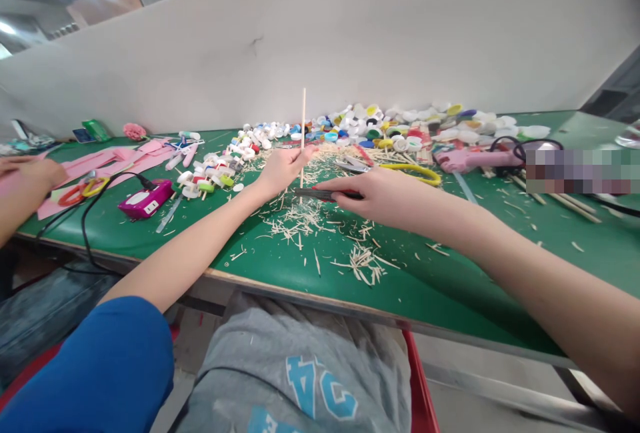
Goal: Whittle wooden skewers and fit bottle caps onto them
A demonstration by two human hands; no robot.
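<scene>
L hand [283, 167] fingers holding upright stick [303, 127], R hand [381, 196] fingers gripping cutter [320, 193], bottle caps [400, 127] loose on table [450, 286]

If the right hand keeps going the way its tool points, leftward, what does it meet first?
Most likely the thin wooden stick that the left hand holds upright. The right hand aims its dark tool at the stick's lower end; whether they already touch is unclear.

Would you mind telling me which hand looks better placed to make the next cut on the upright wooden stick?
Probably the right hand: it holds the cutting tool level at the wooden stick, near its base. The left hand is gripping that stick upright.
</scene>
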